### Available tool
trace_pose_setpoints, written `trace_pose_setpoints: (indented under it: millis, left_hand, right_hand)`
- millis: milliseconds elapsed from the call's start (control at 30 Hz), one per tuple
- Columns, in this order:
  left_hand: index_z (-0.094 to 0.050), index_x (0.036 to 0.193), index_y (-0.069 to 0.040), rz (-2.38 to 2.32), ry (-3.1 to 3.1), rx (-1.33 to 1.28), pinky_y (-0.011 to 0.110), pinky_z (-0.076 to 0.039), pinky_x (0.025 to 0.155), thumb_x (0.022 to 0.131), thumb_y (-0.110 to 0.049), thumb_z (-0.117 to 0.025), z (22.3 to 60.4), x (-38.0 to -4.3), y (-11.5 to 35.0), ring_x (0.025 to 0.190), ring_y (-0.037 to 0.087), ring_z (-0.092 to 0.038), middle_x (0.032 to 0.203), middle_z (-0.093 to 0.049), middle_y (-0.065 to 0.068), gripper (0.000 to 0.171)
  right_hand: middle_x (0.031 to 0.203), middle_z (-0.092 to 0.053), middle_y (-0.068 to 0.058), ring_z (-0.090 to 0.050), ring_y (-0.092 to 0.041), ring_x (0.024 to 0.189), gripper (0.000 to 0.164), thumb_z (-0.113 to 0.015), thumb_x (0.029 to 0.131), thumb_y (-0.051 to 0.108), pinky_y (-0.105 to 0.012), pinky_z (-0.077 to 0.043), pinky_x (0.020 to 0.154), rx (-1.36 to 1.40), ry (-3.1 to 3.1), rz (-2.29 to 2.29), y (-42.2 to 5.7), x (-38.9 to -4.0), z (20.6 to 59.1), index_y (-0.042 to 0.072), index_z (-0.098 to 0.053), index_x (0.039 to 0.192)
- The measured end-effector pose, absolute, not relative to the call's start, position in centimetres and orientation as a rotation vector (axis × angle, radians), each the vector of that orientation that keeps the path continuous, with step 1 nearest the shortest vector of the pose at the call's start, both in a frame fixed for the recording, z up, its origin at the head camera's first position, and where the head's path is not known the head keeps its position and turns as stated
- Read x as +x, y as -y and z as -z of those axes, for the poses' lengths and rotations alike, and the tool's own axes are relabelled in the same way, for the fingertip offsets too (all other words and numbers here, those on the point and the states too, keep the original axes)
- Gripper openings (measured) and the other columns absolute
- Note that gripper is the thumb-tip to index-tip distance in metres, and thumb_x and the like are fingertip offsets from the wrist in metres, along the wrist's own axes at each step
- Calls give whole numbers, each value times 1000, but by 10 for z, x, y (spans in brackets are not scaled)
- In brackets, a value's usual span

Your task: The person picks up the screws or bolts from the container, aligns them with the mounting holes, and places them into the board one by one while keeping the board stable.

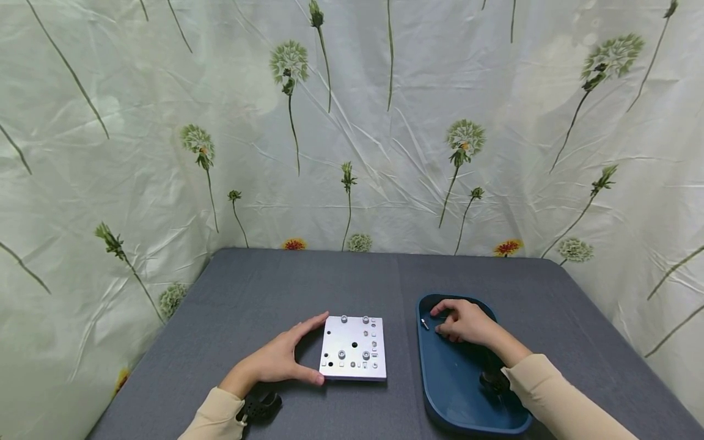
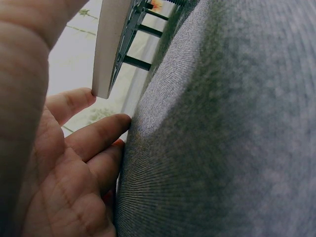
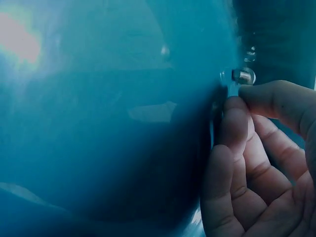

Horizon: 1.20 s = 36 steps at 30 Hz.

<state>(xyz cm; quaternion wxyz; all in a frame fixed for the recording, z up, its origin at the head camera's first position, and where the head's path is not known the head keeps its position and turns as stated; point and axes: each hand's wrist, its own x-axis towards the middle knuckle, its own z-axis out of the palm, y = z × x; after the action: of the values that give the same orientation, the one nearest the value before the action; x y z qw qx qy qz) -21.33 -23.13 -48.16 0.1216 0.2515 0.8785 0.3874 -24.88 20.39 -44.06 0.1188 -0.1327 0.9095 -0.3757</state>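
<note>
A square silver metal plate (image 1: 343,336) with holes and several screws lies on the table. My left hand (image 1: 282,356) holds its left side, thumb at the near corner and index finger at the far one. In the left wrist view, the plate (image 2: 106,49) is raised on dark threaded legs, and a fingertip touches its edge. My right hand (image 1: 464,322) is inside the blue tray (image 1: 453,391), index finger reaching out and other fingers bent. A small screw (image 1: 424,324) lies left of it. In the right wrist view, a metal screw (image 3: 243,76) sits just beyond the fingertips.
The dark grey tablecloth (image 1: 286,275) covers the table. A white curtain (image 1: 385,134) with a dandelion print hangs behind it. The tray's raised rim (image 1: 420,360) surrounds the right hand. A black wrist strap (image 1: 261,408) is on the left wrist.
</note>
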Motion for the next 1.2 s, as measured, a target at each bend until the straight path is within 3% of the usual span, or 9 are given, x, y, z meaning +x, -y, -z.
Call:
trace_pose_setpoints:
  millis: [400, 833, 1200]
  left_hand:
    - [-31, 171, -25, -1137, -2562, 734, 81, -22, 122, 75, -50, -97, 480, -213, 232, 160, 58, -22, 177, -33, 7, 119]
    - [-30, 171, -27, -1126, -2564, 739, 81, -25, 122, 76, -51, -97, 480, -214, 231, 161, 52, -26, 177, -33, 7, 119]
    - [-29, 172, -25, -1139, -2560, 746, 79, -29, 121, 76, -51, -96, 480, -212, 230, 161, 49, -29, 176, -33, 7, 120]
  right_hand:
    - [63, -64, 5, -58, -11, 56, 22, -82, 94, 23, -29, -50, 54, -444, -2678, 1042, -186, -249, 441, 6, -78, 107]
    - [63, -62, 4, -54, -10, 56, 8, -81, 90, 14, -26, -46, 57, -433, -2823, 962, -173, -251, 445, 7, -77, 93]
    - [64, -61, 5, -54, -9, 58, 8, -80, 89, 14, -25, -46, 59, -448, -2825, 957, -171, -253, 447, 7, -76, 88]
